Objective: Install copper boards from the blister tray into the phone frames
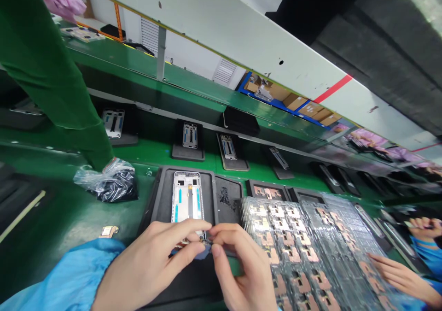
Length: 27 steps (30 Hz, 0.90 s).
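A silvery-white phone frame lies in a black tray on the green bench, directly ahead of the person, its near end hidden behind the fingers. It is a long rectangle with rounded corners and a pale, bright inner face; two dark squarish patches sit near the far end, bright blue strips run lengthwise on both sides, and a small golden-tan piece shows toward the middle. Over its near end the left hand and right hand meet, thumbs and forefingers drawn narrow, holding a small dark piece between their fingertips; the fingers cover too much of it to tell its shape. To the right, clear plastic trays carry rows of copper-coloured parts. Another copper-coloured part lies on the bench just beyond the left sleeve, which is light blue.
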{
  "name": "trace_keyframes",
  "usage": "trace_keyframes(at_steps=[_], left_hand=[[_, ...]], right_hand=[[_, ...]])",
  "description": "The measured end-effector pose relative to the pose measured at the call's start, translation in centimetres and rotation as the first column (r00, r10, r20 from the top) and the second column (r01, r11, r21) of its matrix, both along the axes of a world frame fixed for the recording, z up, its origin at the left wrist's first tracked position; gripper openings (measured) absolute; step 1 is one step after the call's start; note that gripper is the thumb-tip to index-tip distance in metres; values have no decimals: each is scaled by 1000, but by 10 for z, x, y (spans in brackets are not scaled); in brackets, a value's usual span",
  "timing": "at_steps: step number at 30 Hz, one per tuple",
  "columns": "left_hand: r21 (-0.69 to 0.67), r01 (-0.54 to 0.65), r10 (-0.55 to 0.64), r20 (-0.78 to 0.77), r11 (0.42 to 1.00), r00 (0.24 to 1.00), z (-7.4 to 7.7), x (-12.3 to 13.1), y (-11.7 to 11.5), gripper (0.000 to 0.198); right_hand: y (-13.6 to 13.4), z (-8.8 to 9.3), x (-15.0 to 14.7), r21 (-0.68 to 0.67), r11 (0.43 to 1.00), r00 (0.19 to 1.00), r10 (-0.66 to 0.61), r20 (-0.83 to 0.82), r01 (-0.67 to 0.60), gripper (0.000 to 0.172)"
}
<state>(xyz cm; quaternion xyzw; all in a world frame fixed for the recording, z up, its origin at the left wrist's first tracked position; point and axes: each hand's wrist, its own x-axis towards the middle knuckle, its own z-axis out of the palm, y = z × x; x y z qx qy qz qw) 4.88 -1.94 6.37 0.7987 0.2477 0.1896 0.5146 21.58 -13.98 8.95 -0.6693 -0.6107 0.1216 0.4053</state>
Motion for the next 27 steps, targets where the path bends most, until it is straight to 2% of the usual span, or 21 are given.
trace_keyframes(at_steps=[2,5,15,21,27], left_hand=[[-117,20,-24,-32,993,999,2,0,2,26],[-164,51,-63,-70,985,996,3,1,4,20],[-60,3,-12,-159,998,987,-5,-2,2,21],[-29,13,-17,-151,999,988,-3,-2,2,21],[-20,2,-4,-135,1000,991,-4,-2,1,21]], right_hand=[[0,-1,1,-6,1000,996,-1,-93,0,17],[1,-2,1,1,1000,994,14,-108,-14,16],[4,-8,-6,36,999,1000,-10,16,10,18],[4,-18,-11,104,990,993,-106,59,99,17],[7,-22,-13,93,992,996,-87,4,86,16]])
